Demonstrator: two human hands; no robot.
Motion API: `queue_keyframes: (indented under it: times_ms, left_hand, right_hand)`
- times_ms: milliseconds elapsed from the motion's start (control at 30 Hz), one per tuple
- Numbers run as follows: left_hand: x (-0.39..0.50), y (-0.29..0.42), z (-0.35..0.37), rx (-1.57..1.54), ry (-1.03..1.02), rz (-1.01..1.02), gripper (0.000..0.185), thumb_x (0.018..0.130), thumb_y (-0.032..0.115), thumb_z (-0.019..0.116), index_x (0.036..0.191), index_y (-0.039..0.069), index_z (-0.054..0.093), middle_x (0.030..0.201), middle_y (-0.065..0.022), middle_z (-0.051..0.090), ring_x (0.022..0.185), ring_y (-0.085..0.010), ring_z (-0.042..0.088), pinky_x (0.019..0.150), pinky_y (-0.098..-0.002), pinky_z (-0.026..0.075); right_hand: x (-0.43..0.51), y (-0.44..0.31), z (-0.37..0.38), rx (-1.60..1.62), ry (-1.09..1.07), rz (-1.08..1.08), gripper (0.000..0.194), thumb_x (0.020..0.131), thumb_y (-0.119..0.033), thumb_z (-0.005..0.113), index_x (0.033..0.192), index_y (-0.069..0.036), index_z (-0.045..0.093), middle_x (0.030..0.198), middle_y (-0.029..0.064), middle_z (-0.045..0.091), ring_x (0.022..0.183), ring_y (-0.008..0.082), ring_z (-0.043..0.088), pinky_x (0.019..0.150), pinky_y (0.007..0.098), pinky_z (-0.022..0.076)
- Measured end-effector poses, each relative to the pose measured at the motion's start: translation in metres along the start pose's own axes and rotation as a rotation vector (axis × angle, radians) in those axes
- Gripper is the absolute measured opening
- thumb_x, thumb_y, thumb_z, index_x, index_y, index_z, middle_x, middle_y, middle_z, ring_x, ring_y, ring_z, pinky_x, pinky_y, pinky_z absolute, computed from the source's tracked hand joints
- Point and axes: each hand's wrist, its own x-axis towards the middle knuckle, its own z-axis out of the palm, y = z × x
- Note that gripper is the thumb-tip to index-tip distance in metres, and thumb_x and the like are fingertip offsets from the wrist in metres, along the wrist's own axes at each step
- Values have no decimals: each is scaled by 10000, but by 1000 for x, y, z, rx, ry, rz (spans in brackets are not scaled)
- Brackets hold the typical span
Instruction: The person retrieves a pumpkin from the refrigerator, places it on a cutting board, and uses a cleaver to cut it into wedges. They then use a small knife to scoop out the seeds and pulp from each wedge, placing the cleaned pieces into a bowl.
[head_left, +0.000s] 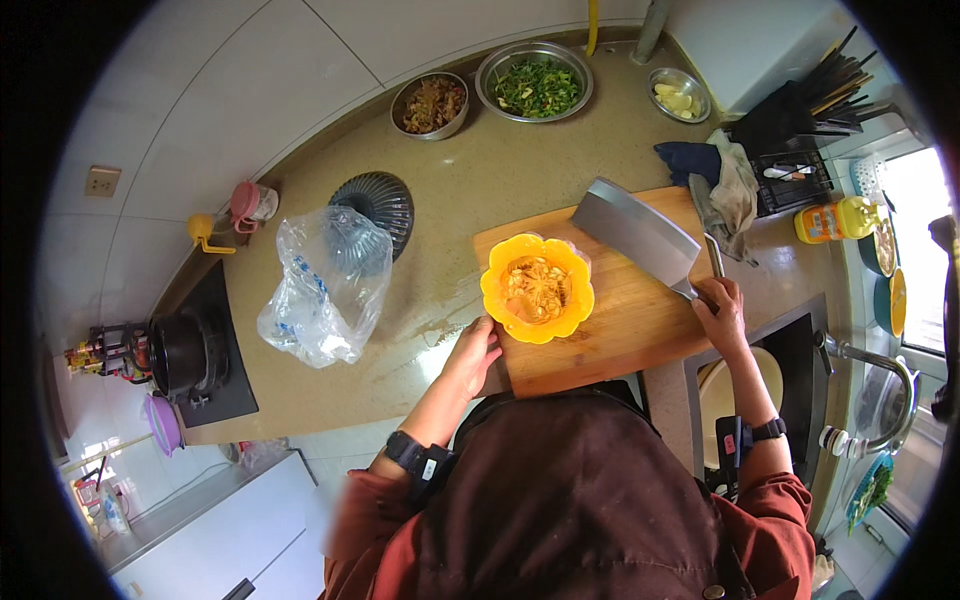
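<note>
A halved orange pumpkin (537, 288) with its seeds and pulp facing up rests on the left part of a wooden cutting board (600, 352). My left hand (474, 355) is at the board's left edge, just below the pumpkin, fingers apart and holding nothing. My right hand (721, 315) grips the handle of a Chinese cleaver (637, 232), whose wide blade lies over the right part of the board, apart from the pumpkin. The pumpkin hides the board beneath it.
A clear plastic bag (326, 292) partly covers a dark ribbed round object (382, 206) on the left. Metal bowls of chopped greens (480, 82), cooked food (397, 112) and peeled pieces (705, 101) stand along the back. Cloths (724, 187) and a sink (814, 315) are right; a black pot (178, 352) is far left.
</note>
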Motion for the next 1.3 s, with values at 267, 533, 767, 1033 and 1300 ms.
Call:
queue_keyframes:
  times_ms: [267, 533, 767, 1033, 1300]
  left_hand:
    - [11, 29, -6, 131, 46, 244, 519, 900, 479, 442, 1228, 77, 470, 1239, -91, 468, 1089, -202, 447, 904, -390, 388]
    - [10, 102, 52, 438, -524, 303, 632, 839, 329, 609, 1346, 72, 334, 1299, -74, 427, 1189, -188, 409, 956, -339, 372]
    - [32, 106, 65, 571, -618, 234, 524, 810, 161, 629, 1277, 90, 401, 1170, -57, 525, 1042, -185, 551, 826, -320, 509]
    - [20, 89, 68, 360, -571, 192, 553, 771, 52, 613, 1270, 82, 377, 1173, -72, 508, 1014, -202, 568, 784, -330, 540]
    - [15, 49, 91, 272, -481, 218, 547, 763, 74, 616, 1254, 117, 379, 1181, -83, 502, 1003, -248, 571, 734, -403, 556]
  right_hand:
    - [1, 8, -3, 99, 16, -5, 353, 683, -186, 697, 1012, -87, 614, 1096, 127, 498, 1035, 327, 462, 875, 394, 419]
    - [-9, -6, -11, 45, 122, 69, 378, 672, -178, 664, 1026, -76, 579, 1137, 162, 480, 1085, 363, 420, 887, 448, 388]
    - [-87, -28, -25, 57, 264, 97, 416, 663, -126, 674, 1053, -55, 550, 1115, 172, 484, 1082, 381, 420, 895, 449, 395]
    - [-154, -47, -30, 40, 93, 271, 329, 715, -117, 658, 1024, -54, 565, 1081, 139, 513, 1048, 324, 476, 876, 399, 422]
    - [-104, -12, -102, 23, 67, 165, 259, 743, -132, 585, 987, -53, 553, 905, 162, 553, 876, 346, 565, 750, 412, 476]
